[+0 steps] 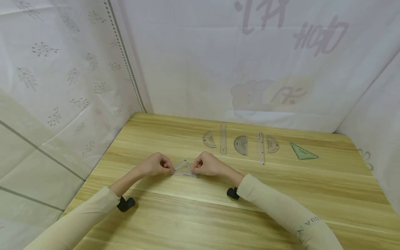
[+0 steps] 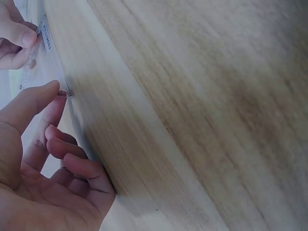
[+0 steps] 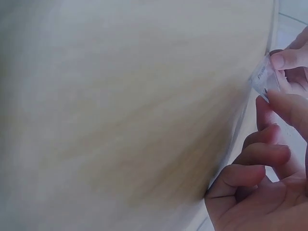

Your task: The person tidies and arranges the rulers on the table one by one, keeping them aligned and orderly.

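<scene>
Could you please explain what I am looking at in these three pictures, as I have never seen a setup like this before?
There is no robot here: a person in cream-coloured sleeves works with two bare hands. The large picture comes from a camera worn on the head, looking forward and down; the other two come from cameras on the left and right wrists, each looking at that hand's work. On the light-brown, wood-grained table, three see-through half-round plastic protractors, two see-through straight plastic rulers and a green triangular plastic set square lie in a rough row. Nearer the person, the left hand and the right hand pinch a clear triangular plastic set square between them, one at each end.
</scene>
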Demonstrator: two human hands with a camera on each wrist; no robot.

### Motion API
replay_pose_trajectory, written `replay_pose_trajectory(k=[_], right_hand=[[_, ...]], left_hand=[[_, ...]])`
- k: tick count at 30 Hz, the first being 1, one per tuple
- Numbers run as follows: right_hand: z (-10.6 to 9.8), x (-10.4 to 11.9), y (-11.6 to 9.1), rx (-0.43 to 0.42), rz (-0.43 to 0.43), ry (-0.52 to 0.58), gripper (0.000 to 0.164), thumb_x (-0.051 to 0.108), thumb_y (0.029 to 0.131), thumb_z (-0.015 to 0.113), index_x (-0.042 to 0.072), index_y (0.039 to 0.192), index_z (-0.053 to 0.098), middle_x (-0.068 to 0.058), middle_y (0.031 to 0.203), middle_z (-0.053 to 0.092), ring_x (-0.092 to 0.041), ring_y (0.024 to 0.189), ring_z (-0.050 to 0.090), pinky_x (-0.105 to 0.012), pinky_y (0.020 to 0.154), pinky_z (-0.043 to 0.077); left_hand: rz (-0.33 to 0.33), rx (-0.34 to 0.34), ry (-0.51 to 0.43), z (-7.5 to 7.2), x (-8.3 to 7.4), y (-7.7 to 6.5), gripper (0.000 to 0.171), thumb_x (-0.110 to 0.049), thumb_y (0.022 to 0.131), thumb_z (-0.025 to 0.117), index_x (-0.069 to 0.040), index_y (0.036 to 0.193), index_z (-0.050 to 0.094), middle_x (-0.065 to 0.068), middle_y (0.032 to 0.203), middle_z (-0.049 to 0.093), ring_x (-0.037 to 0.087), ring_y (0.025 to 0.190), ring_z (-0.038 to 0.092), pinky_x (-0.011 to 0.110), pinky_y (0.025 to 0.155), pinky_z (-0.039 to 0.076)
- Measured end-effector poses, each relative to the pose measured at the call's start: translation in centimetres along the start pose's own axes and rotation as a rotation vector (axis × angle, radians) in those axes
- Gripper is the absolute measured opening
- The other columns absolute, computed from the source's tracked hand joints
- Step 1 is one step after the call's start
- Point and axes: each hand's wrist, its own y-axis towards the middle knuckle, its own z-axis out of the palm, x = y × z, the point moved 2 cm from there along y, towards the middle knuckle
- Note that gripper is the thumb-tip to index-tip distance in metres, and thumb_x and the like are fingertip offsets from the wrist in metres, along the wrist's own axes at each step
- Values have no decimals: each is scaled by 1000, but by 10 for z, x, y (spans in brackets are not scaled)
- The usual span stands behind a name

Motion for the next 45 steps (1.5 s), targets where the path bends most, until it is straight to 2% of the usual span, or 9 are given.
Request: replay_pose_trajectory(k=[7, 15, 25, 30, 35, 45], right_hand=[[2, 3, 1, 17, -18, -3, 12, 5, 91, 75, 7, 80, 78, 7, 62, 56, -4, 51, 40, -19, 50, 33], [3, 5, 1, 19, -16, -40, 11, 5, 90, 75, 8, 80, 78, 7, 60, 56, -4, 48, 39, -18, 47, 32], [6, 11, 3, 25, 34, -135, 17, 12, 91, 78, 13, 74, 77, 10, 57, 52, -4, 48, 38, -19, 48, 31], [6, 15, 4, 20, 45, -194, 19, 14, 90, 79, 14, 72, 76, 10, 56, 52, -4, 48, 39, -19, 47, 31], [6, 16, 6, 15, 63, -243, 21, 17, 90, 80, 16, 70, 75, 11, 54, 52, -3, 48, 40, -19, 46, 31], [4, 18, 5, 36, 75, -268, 26, 18, 91, 79, 14, 67, 72, 10, 58, 55, -6, 50, 43, -20, 46, 33]], left_hand=[[-14, 14, -2, -1, 0, -1, 7, -5, 89, 79, -1, 85, 76, -2, 74, 56, 13, 68, 44, 22, 59, 35], [-16, 16, -6, -1, 0, -2, 7, 0, 87, 78, -3, 81, 75, 0, 76, 56, 16, 70, 45, 22, 58, 35], [-25, 26, 0, -2, -2, -5, 6, -1, 87, 78, -3, 82, 75, 0, 76, 57, 15, 70, 45, 23, 60, 36], [-25, 19, -2, -3, -3, -5, 7, 0, 87, 78, -2, 82, 74, 0, 77, 57, 16, 70, 46, 24, 60, 36], [-55, 3, 13, -2, -3, -6, 8, -1, 87, 79, -3, 81, 73, 0, 76, 56, 16, 70, 46, 25, 60, 36], [-51, -21, 49, -2, -2, -5, 11, -2, 85, 80, -6, 78, 72, -1, 77, 57, 16, 71, 46, 27, 63, 37]])
